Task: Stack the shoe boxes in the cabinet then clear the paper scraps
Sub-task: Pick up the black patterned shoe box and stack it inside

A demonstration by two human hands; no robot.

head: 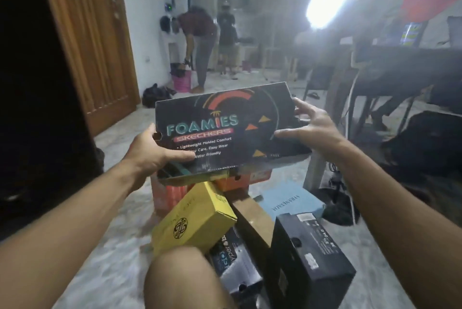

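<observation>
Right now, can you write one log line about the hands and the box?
left grip: holds Foamies box | right grip: open, fingers at box edge | yellow box: on floor pile

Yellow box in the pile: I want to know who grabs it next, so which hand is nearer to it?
Left. The left hand grips the Foamies box above the yellow box; the right hand is farther right.

Dim room; lamp (327, 1) glare upper right; hazy, blurred background.

The left hand (152, 151) gripped the black Foamies shoe box (225, 131) by its left end; the right hand (310, 126) touched its right end, fingers spread; a yellow box (192, 218), blue box (290, 202) and black box (310, 256) lay below on the floor (120, 208).
</observation>
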